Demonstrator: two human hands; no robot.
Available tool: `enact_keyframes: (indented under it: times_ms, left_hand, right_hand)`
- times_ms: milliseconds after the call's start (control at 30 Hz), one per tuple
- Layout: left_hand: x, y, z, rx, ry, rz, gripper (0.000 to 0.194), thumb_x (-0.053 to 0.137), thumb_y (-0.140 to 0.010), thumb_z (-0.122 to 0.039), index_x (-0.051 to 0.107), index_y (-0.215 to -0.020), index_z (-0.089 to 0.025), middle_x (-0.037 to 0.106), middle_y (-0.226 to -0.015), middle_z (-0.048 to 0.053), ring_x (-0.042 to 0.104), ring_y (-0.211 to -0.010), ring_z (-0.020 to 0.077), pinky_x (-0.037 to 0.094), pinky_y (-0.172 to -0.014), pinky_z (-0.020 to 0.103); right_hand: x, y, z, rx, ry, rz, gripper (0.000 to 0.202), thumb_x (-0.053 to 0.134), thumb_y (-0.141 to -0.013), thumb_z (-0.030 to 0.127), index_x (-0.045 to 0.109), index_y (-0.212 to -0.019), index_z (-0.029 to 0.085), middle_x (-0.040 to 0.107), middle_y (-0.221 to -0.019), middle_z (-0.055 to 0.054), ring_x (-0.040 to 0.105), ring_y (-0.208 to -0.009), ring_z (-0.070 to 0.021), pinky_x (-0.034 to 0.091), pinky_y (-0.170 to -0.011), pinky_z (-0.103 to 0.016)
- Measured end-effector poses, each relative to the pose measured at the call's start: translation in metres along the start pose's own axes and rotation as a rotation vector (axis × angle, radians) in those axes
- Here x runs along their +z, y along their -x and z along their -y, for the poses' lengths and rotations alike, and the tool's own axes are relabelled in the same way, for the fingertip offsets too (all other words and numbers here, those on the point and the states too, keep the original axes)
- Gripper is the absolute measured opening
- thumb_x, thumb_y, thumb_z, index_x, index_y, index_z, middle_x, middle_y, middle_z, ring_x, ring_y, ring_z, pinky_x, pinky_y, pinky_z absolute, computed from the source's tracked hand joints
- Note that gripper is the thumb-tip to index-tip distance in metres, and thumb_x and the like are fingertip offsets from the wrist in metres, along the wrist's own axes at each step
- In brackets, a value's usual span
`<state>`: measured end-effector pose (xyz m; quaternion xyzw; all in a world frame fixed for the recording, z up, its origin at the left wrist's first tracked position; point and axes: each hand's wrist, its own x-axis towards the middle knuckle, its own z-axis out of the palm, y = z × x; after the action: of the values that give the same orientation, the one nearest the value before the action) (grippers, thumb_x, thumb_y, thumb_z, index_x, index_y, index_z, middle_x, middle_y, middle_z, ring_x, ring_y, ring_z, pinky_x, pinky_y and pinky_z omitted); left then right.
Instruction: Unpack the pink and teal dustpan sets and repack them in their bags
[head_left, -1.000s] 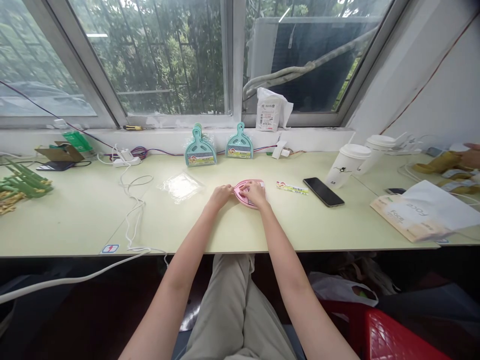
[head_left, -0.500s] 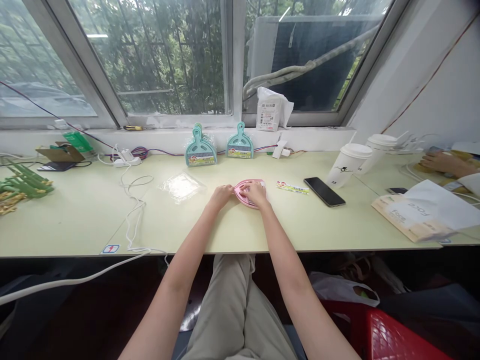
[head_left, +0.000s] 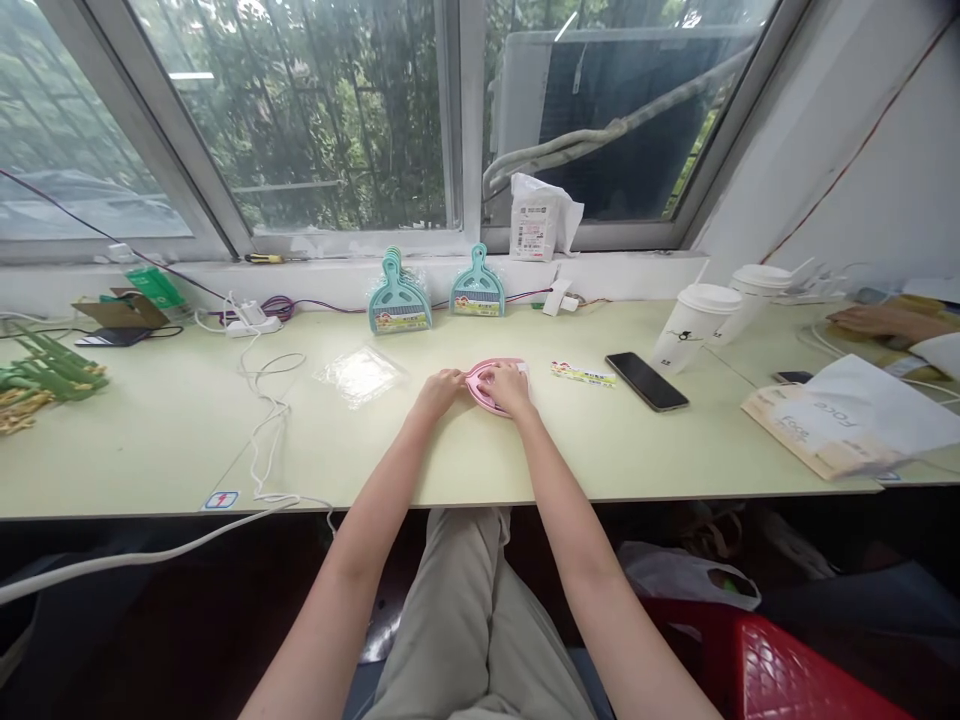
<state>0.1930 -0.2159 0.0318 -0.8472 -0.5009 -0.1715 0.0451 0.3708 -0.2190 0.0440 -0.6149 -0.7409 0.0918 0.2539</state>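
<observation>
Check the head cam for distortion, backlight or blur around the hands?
Head view: strong wide-angle bend, window frame and table edge bow. Soft daylight, no hard shadows. Left hand, right hand and pink dustpan are sharp but small.

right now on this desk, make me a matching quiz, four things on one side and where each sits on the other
Things:
1. pink dustpan
2. black phone
3. teal dustpans
4. clear plastic bag

Places:
A. propped against the window ledge
B. left of both hands
C. under the left hand and right hand
D. beside the white paper cups

Pairs: 1-C, 2-D, 3-A, 4-B
</observation>
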Motion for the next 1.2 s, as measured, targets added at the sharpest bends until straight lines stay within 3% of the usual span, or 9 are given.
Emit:
enact_keyframes:
  times_ms: [133, 267, 367, 467, 667, 800, 967, 1067, 1200]
  left_hand:
    - [-0.007, 0.0, -0.005, -0.047, 0.1, -0.176, 0.034, 0.041, -0.088, -0.008, 0.063, -0.111, -0.02, 0.058, -0.122, 0.012, 0.05, -0.12, 0.0222, 0.038, -0.102, 0.038]
    - [-0.014, -0.005, -0.022, -0.313, 0.547, -0.449, 0.053, 0.049, -0.088, -0.02, 0.036, -0.139, -0.022, 0.04, -0.143, 0.015, 0.038, -0.132, 0.0245, 0.035, -0.105, 0.044]
    - [-0.012, -0.009, -0.035, -0.386, 1.094, -0.15, 0.051, 0.044, -0.091, -0.036, 0.034, -0.138, -0.022, 0.049, -0.134, 0.014, 0.054, -0.117, 0.0237, 0.048, -0.091, 0.04]
    - [-0.006, -0.01, -0.04, -0.341, 1.373, 0.097, 0.055, 0.056, -0.084, -0.038, 0.038, -0.134, -0.022, 0.054, -0.129, 0.011, 0.058, -0.11, 0.0225, 0.052, -0.083, 0.034]
    - [-0.007, -0.008, -0.015, -0.573, 1.387, -0.146, 0.069, 0.063, -0.076, -0.027, 0.028, -0.137, -0.023, 0.058, -0.122, 0.009, 0.062, -0.099, 0.0189, 0.052, -0.075, 0.031]
    - [-0.013, -0.006, 0.004, -0.656, 1.355, -0.257, 0.052, 0.061, -0.076, -0.028, 0.04, -0.123, -0.021, 0.06, -0.116, 0.009, 0.063, -0.093, 0.0173, 0.053, -0.074, 0.03]
    - [-0.011, -0.009, 0.014, -0.739, 1.341, -0.343, 0.045, 0.062, -0.074, -0.025, 0.045, -0.115, -0.022, 0.062, -0.108, 0.007, 0.064, -0.088, 0.0168, 0.054, -0.07, 0.028]
    - [-0.006, -0.01, 0.02, -0.789, 1.355, -0.4, 0.044, 0.06, -0.074, -0.023, 0.044, -0.115, -0.022, 0.061, -0.108, 0.007, 0.064, -0.085, 0.0159, 0.053, -0.066, 0.026]
    - [-0.004, -0.01, 0.025, -0.849, 1.365, -0.421, 0.042, 0.057, -0.076, -0.021, 0.043, -0.116, -0.021, 0.059, -0.113, 0.008, 0.063, -0.086, 0.0146, 0.052, -0.063, 0.023]
  right_hand:
    - [0.001, -0.001, 0.002, 0.003, -0.054, -0.058, 0.019, 0.066, -0.077, 0.033, 0.073, -0.094, 0.028, 0.066, -0.11, -0.003, 0.053, -0.108, -0.0228, 0.039, -0.091, -0.034]
    - [0.001, -0.004, 0.006, 0.099, -0.182, -0.188, 0.022, 0.063, -0.078, 0.04, 0.072, -0.092, 0.026, 0.066, -0.107, -0.003, 0.055, -0.106, -0.02, 0.042, -0.088, -0.029]
    - [0.002, -0.005, 0.011, 0.184, -0.265, -0.29, 0.028, 0.059, -0.08, 0.042, 0.07, -0.097, 0.023, 0.064, -0.109, -0.006, 0.058, -0.102, -0.0196, 0.044, -0.085, -0.028]
    - [-0.001, -0.006, 0.013, 0.213, -0.332, -0.316, 0.028, 0.055, -0.083, 0.041, 0.069, -0.098, 0.022, 0.063, -0.11, -0.007, 0.058, -0.1, -0.0205, 0.044, -0.088, -0.03]
    - [-0.019, -0.003, -0.023, 0.527, -0.148, -0.574, 0.038, 0.04, -0.089, 0.026, 0.06, -0.12, 0.022, 0.039, -0.144, -0.016, 0.028, -0.135, -0.0334, 0.022, -0.103, -0.061]
    - [-0.011, -0.004, -0.05, 0.598, -0.075, -0.357, 0.049, 0.044, -0.087, 0.027, 0.048, -0.134, 0.012, 0.03, -0.148, -0.026, 0.018, -0.139, -0.0391, 0.013, -0.1, -0.072]
    - [0.012, -0.013, -0.042, 0.215, -0.072, -0.049, 0.033, 0.037, -0.094, 0.032, 0.064, -0.111, 0.026, 0.059, -0.13, -0.007, 0.046, -0.123, -0.0239, 0.017, -0.107, -0.06]
    - [0.018, -0.015, -0.033, 0.125, -0.025, -0.063, 0.029, 0.047, -0.091, 0.033, 0.064, -0.114, 0.027, 0.054, -0.136, -0.006, 0.044, -0.126, -0.0219, 0.02, -0.11, -0.052]
    - [0.019, -0.013, -0.036, 0.233, 0.054, -0.097, 0.045, 0.054, -0.087, 0.039, 0.054, -0.129, 0.022, 0.038, -0.148, -0.014, 0.027, -0.139, -0.0287, 0.012, -0.109, -0.061]
